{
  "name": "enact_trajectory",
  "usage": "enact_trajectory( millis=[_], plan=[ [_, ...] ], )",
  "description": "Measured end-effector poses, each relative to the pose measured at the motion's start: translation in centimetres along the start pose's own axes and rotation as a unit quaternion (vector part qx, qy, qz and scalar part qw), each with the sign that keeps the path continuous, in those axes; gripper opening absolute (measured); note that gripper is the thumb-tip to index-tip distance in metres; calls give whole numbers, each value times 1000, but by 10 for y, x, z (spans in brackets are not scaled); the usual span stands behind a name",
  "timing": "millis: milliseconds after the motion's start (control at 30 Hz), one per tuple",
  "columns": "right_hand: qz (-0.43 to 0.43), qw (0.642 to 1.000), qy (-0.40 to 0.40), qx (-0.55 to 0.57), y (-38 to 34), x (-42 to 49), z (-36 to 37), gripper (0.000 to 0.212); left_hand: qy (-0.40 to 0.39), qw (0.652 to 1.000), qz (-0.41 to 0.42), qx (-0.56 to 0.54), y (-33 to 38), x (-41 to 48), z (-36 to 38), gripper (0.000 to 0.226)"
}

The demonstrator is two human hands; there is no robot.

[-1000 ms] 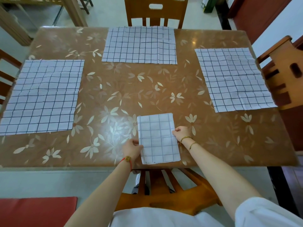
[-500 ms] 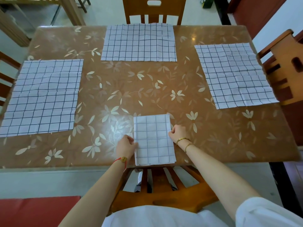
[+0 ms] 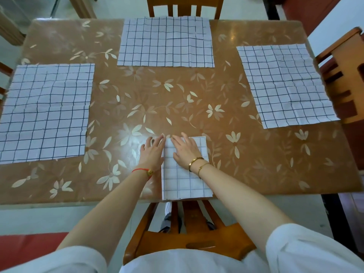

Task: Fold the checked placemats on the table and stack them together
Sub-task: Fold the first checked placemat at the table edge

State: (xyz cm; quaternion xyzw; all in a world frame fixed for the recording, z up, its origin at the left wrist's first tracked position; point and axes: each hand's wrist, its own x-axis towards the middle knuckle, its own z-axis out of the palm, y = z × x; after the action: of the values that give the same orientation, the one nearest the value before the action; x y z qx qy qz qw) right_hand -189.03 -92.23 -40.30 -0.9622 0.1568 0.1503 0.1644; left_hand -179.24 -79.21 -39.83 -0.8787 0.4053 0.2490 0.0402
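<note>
At the near edge of the bench (image 3: pixel 256 154), I am pressing my flat, spread right hand (image 3: pixel 186 149) on the folded placemat (image 3: pixel 185 180); my spread left hand (image 3: pixel 152 152) is lying just beside it.

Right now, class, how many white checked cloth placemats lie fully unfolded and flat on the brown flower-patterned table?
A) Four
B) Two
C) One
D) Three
D: three white checked cloth placemats lie spread open, one at the left, one at the far side and one at the right, while the fourth, folded placemat sits at the near edge of the brown flower-patterned table under the right hand.
</note>
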Motion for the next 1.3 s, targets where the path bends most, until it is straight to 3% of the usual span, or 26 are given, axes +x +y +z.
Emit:
enact_trajectory(
  millis=[167,400,633,767,867,1000,1300],
  plan=[
    [10,996,-56,-68,-13,9,14,63,-4,1000,-11,19,4,3,7,78],
    [33,996,-32,-72,8,-5,18,59,4,999,-25,26,5,1,15,77],
    [152,984,7,-94,73,-43,14,59,6,1000,-25,8,4,0,20,78],
    [172,981,26,-86,77,-45,8,61,0,1000,-27,6,6,-2,20,80],
    [112,991,46,-62,57,-34,0,63,10,999,-29,30,9,-3,21,78],
    [-16,997,2,-73,25,-14,1,60,10,999,-31,34,9,-3,23,72],
    [10,993,-72,-92,20,-10,11,69,-23,999,19,17,-6,-20,25,75]
  ],
)
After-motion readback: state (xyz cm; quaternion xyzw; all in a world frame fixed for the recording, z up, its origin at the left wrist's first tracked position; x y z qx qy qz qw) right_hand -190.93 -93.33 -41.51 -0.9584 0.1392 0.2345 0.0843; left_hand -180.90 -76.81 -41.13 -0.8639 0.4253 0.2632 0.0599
